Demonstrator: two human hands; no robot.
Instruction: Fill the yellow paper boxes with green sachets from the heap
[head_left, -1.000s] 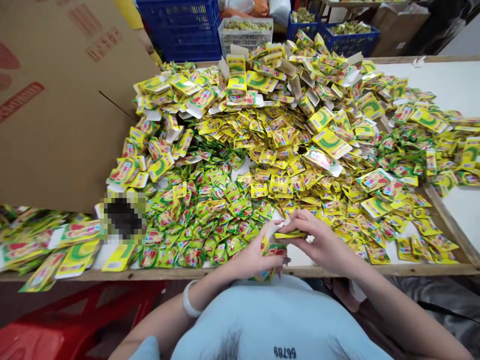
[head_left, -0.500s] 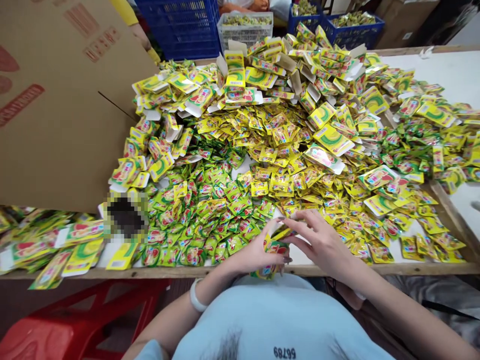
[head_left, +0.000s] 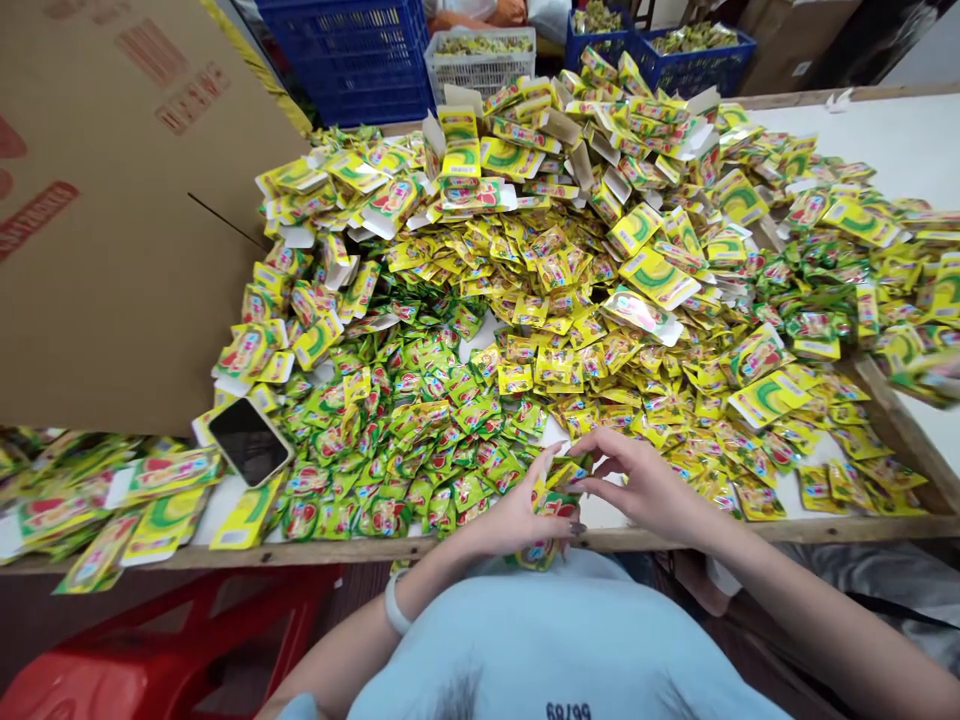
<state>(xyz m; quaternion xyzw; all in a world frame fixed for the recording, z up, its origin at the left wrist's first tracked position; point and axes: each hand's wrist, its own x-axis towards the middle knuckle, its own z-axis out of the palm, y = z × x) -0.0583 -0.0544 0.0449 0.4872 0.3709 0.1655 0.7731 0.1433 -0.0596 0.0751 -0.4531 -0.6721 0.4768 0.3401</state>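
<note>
My left hand (head_left: pixel 510 522) is wrapped round a small printed carton (head_left: pixel 553 508) in yellow, green and red, held upright against my body at the table's front edge. At the carton's top, the bent fingers of my right hand (head_left: pixel 641 488) pinch a yellow sachet (head_left: pixel 576 468), partly hidden by the fingertips. Right in front of both hands lie heaped green sachets (head_left: pixel 420 420) on the left and yellow sachets (head_left: pixel 622 380) on the right. Behind them rises a pile of open-ended cartons (head_left: pixel 525 150).
A big cardboard box (head_left: pixel 127 240) stands at the left, with a phone (head_left: pixel 251 440) near its corner. A wooden rim (head_left: pixel 907 430) edges the table. Crates (head_left: pixel 480 70) stand beyond it. A red stool (head_left: pixel 82 660) is at lower left.
My view has shifted slightly. Right fingers have closed in on the sachet at the carton's top. Another person's yellow sleeve and hand behind the cardboard box have gone from sight.
</note>
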